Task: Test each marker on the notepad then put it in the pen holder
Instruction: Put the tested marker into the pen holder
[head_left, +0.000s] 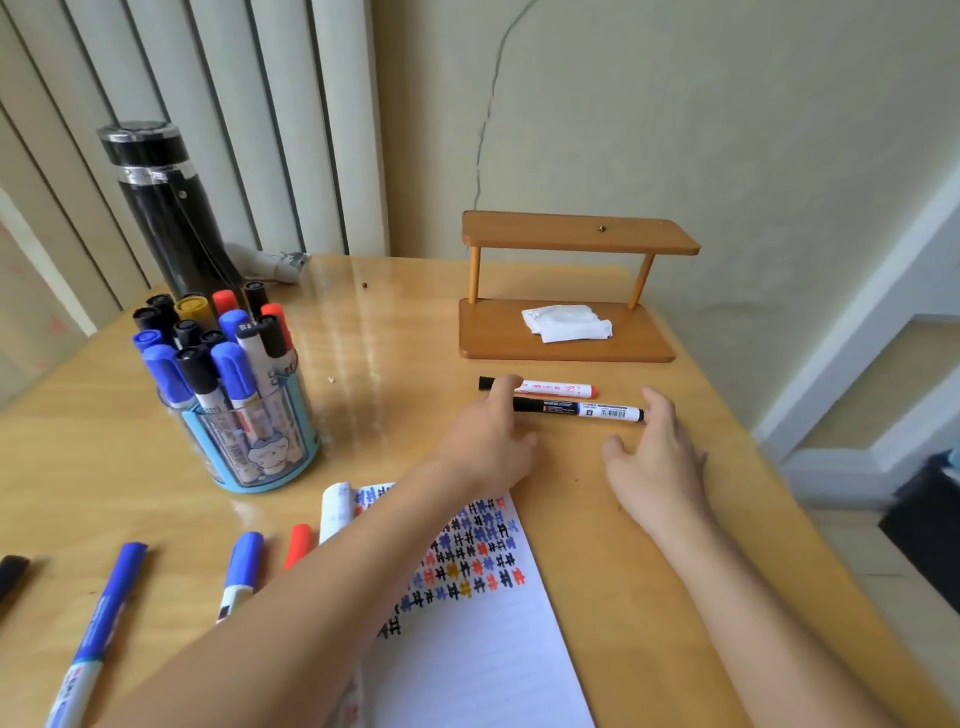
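Nearly straight fingers (500, 397) of the left hand (488, 434) are resting on the cap end of a black-capped white-barrelled marker (587, 411). The relaxed right hand (655, 457) is touching its other end. The marker is lying on the glossy wooden worktop (389, 338), beyond the lined paper notepad (467, 649) and well right of the blue-banded clear plastic pen holder (260, 452).

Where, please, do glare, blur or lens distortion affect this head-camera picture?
Head view: bright glare streaks the table between the pen holder and the wooden shelf; the blue marker at lower left is soft and stretched by the wide lens; the vertical ribs behind splay toward the left edge; the notepad marks are legible.
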